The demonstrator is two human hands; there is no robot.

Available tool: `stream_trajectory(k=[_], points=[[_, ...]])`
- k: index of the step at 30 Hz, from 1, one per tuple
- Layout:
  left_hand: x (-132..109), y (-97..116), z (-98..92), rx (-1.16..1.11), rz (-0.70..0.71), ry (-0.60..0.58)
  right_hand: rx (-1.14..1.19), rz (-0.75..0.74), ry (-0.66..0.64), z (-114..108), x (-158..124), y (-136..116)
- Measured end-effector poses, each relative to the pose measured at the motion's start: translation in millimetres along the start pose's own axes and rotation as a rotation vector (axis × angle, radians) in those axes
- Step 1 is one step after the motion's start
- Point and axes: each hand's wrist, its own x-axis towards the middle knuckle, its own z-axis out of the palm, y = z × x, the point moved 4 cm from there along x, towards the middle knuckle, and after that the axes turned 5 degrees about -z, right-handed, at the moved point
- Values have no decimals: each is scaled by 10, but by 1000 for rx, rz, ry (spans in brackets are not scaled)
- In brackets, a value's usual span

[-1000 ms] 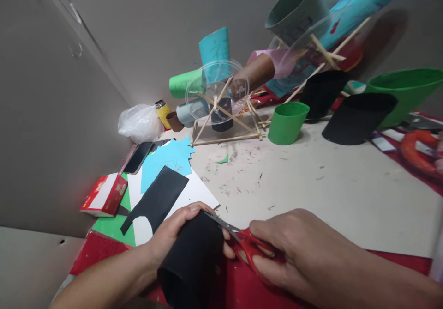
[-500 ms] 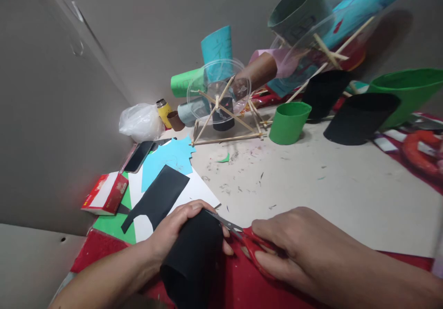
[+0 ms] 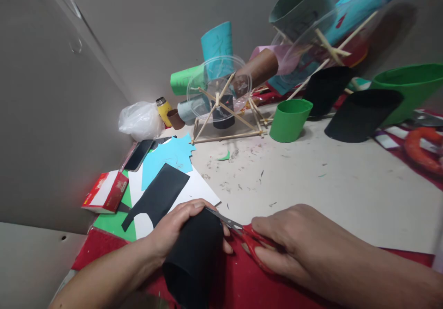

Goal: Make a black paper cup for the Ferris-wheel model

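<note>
A pale board [image 3: 360,198] is seen beyond a red cover [image 3: 249,281]. A stick wheel [image 3: 217,100] is set on the board. Over the red cover, a black paper tube [image 3: 195,249] is held in the left hand's [image 3: 176,223] curled fingers. By the right hand [image 3: 296,235], with fingers closed around the handles, red scissors [image 3: 231,224] are held at the tube's far end. A small green scrap [image 3: 224,156] is seen behind.

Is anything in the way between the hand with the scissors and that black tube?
Nothing visible is. The right hand holds the red scissors, and their blades reach the far end of the black tube. The left hand grips that tube, with fingers close to the blades.
</note>
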Motion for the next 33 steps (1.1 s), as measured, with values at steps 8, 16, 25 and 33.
stream_trajectory(k=[8, 16, 25, 33], points=[[3, 22, 22, 47, -28, -1, -27, 5, -7, -5, -3, 3], [-18, 9, 18, 73, -58, 37, -35, 1, -52, -53, 5, -8], [3, 44, 15, 118, -66, 33, -64, -44, -39, -24, 4, 29], [29, 3, -39, 4, -87, -7, -89, -64, 26, -38, -1, 58]])
